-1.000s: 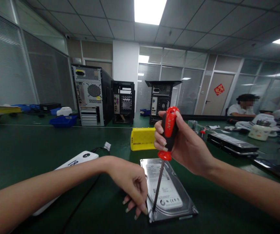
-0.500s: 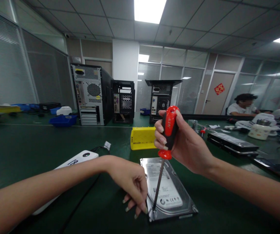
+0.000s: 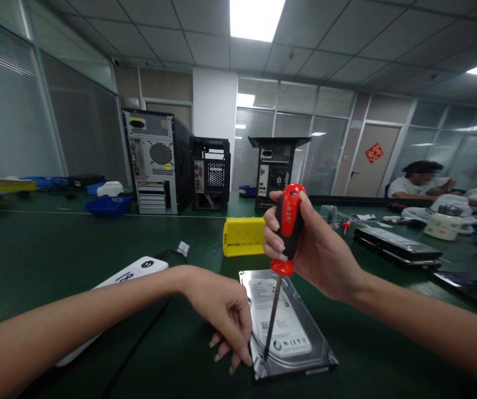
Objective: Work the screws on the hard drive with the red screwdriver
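A silver hard drive (image 3: 317, 338) with a white label lies flat on the green table in front of me. My right hand (image 3: 321, 238) is wrapped round the red and black handle of a screwdriver (image 3: 290, 221). Its shaft slants down, and the tip meets the drive's near left corner, where a screw, if any, is too small to make out. At the drive's left edge is my left hand (image 3: 222, 310), its fingers curled and the tips against the side near that corner.
A yellow bin (image 3: 243, 237) stands behind the drive. To the left lies a white power strip (image 3: 149, 266) with a black cable. Stacked drives (image 3: 396, 246) and a cream jar (image 3: 442, 224) are on the right. Computer cases (image 3: 155, 160) line the back; people (image 3: 417, 183) sit far right.
The screwdriver and my right hand have shifted very slightly right and down, with the tip still at the drive's corner. My left hand and the drive stay put.
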`<state>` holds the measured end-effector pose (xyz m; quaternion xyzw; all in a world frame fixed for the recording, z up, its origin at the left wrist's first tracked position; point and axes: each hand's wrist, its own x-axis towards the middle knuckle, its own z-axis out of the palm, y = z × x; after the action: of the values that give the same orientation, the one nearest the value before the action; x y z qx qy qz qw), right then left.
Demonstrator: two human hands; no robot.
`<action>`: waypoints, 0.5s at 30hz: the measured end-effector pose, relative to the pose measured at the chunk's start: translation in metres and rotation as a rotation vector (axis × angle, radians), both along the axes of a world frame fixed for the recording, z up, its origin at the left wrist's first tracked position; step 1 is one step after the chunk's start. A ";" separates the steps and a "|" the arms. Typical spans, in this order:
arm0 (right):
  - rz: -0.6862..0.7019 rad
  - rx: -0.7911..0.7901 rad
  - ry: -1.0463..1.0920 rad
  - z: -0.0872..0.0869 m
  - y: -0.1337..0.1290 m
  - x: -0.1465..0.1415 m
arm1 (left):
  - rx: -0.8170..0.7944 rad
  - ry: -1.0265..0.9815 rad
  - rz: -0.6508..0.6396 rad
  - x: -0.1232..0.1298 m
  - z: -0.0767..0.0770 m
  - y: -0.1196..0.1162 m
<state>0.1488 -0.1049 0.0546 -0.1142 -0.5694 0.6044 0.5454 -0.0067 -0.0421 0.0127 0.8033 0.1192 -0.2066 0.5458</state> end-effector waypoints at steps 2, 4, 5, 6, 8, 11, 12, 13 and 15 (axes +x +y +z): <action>-0.016 0.002 -0.009 0.000 0.000 0.000 | 0.001 -0.013 -0.011 0.000 -0.001 0.001; -0.034 0.006 -0.010 0.001 -0.001 0.000 | -0.002 -0.024 -0.026 0.000 -0.002 0.002; -0.042 0.008 -0.009 0.001 -0.002 0.000 | -0.007 -0.024 -0.031 0.000 -0.003 0.003; -0.051 0.010 -0.008 0.002 -0.002 0.000 | -0.013 -0.022 -0.032 0.000 -0.004 0.003; -0.068 0.012 -0.010 0.003 -0.003 0.000 | -0.022 -0.016 -0.031 0.000 -0.004 0.004; -0.065 0.008 -0.006 0.004 -0.003 -0.001 | -0.026 -0.012 -0.017 0.000 -0.004 0.004; -0.050 0.007 0.001 0.004 -0.004 -0.001 | -0.028 -0.007 -0.013 0.000 -0.004 0.004; -0.034 0.006 0.008 0.004 -0.004 -0.002 | -0.030 -0.001 -0.007 0.000 -0.004 0.004; -0.008 0.009 0.023 0.005 -0.004 -0.002 | -0.031 0.006 -0.003 0.000 -0.004 0.004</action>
<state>0.1464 -0.1091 0.0592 -0.1072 -0.5654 0.6008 0.5549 -0.0063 -0.0381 0.0090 0.7942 0.1162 -0.2117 0.5576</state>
